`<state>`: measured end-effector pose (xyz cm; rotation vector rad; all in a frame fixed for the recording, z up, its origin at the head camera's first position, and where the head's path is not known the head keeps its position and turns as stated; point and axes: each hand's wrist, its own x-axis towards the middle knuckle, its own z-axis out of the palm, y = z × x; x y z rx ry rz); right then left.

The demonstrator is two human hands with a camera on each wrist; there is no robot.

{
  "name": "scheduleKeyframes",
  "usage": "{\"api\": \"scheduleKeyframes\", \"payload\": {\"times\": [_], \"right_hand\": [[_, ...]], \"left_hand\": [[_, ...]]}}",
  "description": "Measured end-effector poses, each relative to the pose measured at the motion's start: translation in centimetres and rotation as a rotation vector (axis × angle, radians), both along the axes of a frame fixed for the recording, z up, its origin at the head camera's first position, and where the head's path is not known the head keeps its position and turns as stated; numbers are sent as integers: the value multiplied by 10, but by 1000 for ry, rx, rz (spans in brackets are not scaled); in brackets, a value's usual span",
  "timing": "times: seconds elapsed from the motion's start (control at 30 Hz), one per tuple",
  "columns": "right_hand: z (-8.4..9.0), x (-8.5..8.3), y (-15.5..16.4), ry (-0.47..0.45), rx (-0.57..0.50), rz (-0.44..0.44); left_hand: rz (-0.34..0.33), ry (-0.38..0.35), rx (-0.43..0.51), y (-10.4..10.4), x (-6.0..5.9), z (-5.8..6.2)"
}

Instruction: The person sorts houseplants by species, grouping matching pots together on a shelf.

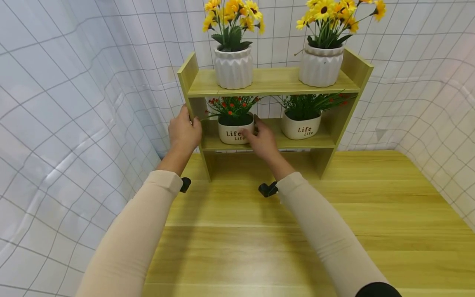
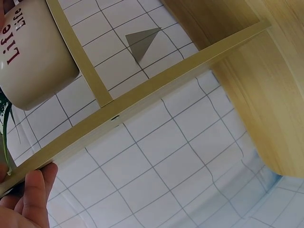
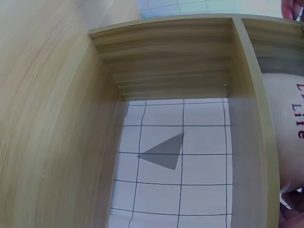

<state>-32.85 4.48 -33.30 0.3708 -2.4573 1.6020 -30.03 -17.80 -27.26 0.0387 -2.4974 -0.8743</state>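
Note:
A small wooden shelf (image 1: 267, 142) stands on the table. My left hand (image 1: 184, 130) grips the outer edge of its left side panel, seen close in the left wrist view with fingers (image 2: 35, 190) around the edge. On the middle board, my right hand (image 1: 262, 138) holds the right side of a white flowerpot (image 1: 227, 134) lettered "Life", thumb across its front, other fingers partly hidden behind. Red-flowered greenery (image 1: 233, 106) fills this pot. To its right sits a matching flowerpot (image 1: 301, 128) with green leaves. In the right wrist view, the held pot (image 3: 285, 133) shows at the right edge.
Two white fluted pots, one on the left (image 1: 233, 70) and one on the right (image 1: 320, 68), stand on the top board with yellow artificial flowers. A wooden table (image 1: 237, 247) spreads in front. White grid-patterned cloth (image 1: 81, 103) hangs behind and at both sides.

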Motion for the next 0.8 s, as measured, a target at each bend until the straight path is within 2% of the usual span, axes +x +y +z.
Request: {"api": "scheduleKeyframes", "payload": {"times": [0.33,0.63,0.7,0.8], "right_hand": [[-5,1,-4,52,29,-67],[-8,2,-6,37,40,-104],[-10,6,-3,41,15,-108],[-13,17,3,78,-26,-114]], "left_hand": [[-13,-16,13,2,-1,0],[-32,-6,2,-4,1,-6],[-62,-11,31,-5,4,-9],[-96,-16,138,-5,11,-18]]}}
